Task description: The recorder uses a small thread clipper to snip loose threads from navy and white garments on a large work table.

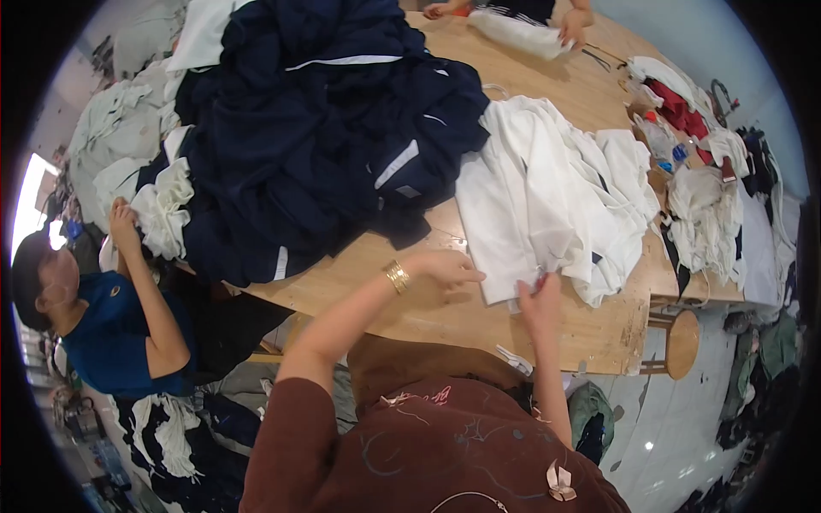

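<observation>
— Across the room's middle stands a wooden table [599,333]; what covers it?

— Chiefly a broad heap of navy garments [308,154]. To its right, just beyond the worker's hands, lies white cloth [505,205], its near part spread fairly flat, its far part bunched in folds.

— How would such cloth handle?

— Light and soft, I judge: it drapes and creases readily, is unlikely to break, and may slip or shift if drawn by one point. The near hem, with a corner at its left end, seems the best place to take hold.

— And its position relative to the fingers?

— The left hand [442,267] is loosely open, fingertips at or just beside the cloth's left edge. The right hand [539,299] is at the near hem, fingers bent around a small red item [542,280]; whether they also pinch the cloth, I cannot tell.
</observation>
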